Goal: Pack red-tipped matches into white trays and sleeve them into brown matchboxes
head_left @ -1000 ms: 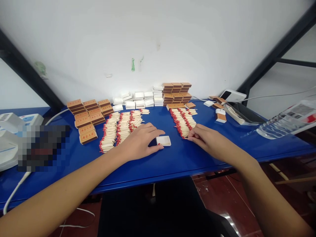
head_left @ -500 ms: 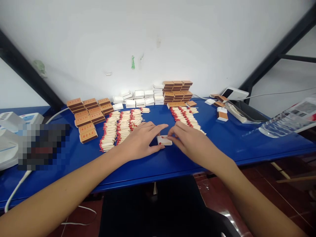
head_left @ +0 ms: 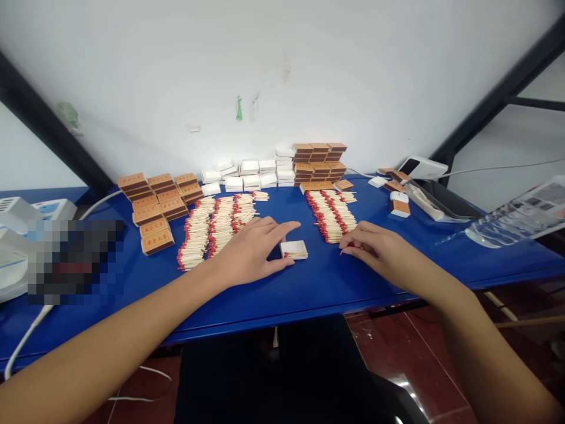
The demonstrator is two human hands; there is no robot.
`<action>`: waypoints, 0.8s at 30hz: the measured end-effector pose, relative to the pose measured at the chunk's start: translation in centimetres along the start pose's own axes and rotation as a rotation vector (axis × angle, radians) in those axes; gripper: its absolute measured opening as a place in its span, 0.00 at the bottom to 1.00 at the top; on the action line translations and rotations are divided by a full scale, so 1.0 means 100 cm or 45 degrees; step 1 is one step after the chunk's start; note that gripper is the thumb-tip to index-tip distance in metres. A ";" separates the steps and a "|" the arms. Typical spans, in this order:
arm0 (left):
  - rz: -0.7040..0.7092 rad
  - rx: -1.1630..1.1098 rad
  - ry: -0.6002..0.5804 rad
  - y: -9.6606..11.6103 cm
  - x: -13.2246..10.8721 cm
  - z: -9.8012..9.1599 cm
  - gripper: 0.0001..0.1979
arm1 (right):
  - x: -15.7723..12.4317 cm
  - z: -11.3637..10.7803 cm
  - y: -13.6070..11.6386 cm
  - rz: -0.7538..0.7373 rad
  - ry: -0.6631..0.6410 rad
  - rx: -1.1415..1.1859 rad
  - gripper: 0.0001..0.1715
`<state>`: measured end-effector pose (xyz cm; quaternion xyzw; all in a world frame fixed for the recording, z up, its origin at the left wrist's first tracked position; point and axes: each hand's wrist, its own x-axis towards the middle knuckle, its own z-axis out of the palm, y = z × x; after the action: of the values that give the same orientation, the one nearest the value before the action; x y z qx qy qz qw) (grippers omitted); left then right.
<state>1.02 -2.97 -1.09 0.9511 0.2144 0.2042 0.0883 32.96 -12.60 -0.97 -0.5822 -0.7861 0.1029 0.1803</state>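
Note:
My left hand (head_left: 251, 250) rests on the blue table (head_left: 309, 288), thumb and fingers on the left side of a small white matchbox tray (head_left: 294, 249) with a few matches in it. My right hand (head_left: 375, 250) is at the near end of the right pile of red-tipped matches (head_left: 331, 215), its fingertips pinched on a match there. A wider pile of matches (head_left: 216, 227) lies left of my left hand.
Brown matchbox sleeves (head_left: 154, 203) are stacked at left and more brown sleeves (head_left: 318, 160) at the back. White trays (head_left: 249, 174) sit along the wall. A power strip (head_left: 424, 203), a white device (head_left: 419, 168) and a plastic bottle (head_left: 516, 218) lie at right.
My right hand went from the match pile to the white tray, left matches in it, and has come back to the pile's near end. My left hand stayed on the tray.

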 end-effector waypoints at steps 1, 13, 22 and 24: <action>-0.002 -0.002 0.003 0.000 0.000 0.000 0.32 | 0.002 0.002 -0.001 0.011 -0.003 -0.001 0.14; 0.022 0.002 0.021 0.000 0.000 0.000 0.32 | 0.008 0.011 -0.004 0.015 0.123 -0.067 0.12; 0.040 0.021 0.025 -0.001 0.000 0.000 0.32 | 0.012 0.011 -0.002 -0.031 0.115 -0.103 0.12; 0.048 0.023 0.030 -0.001 0.000 0.000 0.32 | 0.012 0.012 -0.003 -0.007 0.097 -0.098 0.12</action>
<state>0.95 -2.88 -1.14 0.9532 0.1995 0.2151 0.0733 31.92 -11.44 -1.76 -0.5901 -0.7836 0.0499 0.1877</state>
